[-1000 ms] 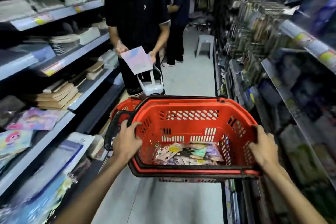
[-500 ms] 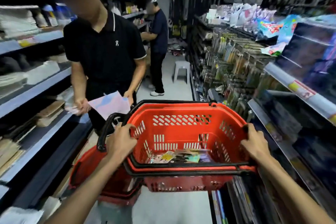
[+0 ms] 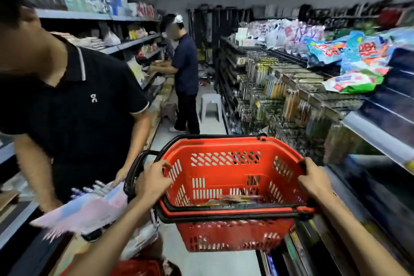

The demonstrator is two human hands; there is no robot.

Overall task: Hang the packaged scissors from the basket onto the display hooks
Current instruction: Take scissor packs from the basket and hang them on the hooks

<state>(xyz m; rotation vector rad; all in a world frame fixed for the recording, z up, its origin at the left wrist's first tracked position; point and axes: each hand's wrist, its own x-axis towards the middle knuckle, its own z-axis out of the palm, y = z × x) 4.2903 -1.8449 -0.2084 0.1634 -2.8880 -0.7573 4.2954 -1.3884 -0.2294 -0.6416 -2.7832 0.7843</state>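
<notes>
I carry a red plastic basket (image 3: 226, 172) with black handles at chest height in a shop aisle. My left hand (image 3: 152, 182) grips its left rim by the black handle. Gripping the right rim is my right hand (image 3: 312, 178). Flat packaged scissors (image 3: 237, 199) lie on the basket floor, mostly hidden by the near rim and blurred. Rows of display hooks (image 3: 289, 94) loaded with hanging packets fill the racks on the right, beyond the basket.
A person in a black polo (image 3: 74, 107) stands close on the left holding a pale packet (image 3: 89, 208). Another person (image 3: 186, 74) works farther down the aisle near a white stool (image 3: 210, 105). A second red basket (image 3: 139, 268) sits low by my left arm. Shelves line both sides.
The basket has risen and moved forward along the aisle, and my view has lifted toward the racks. The person in black is now closer on my left. Both hands keep their grip.
</notes>
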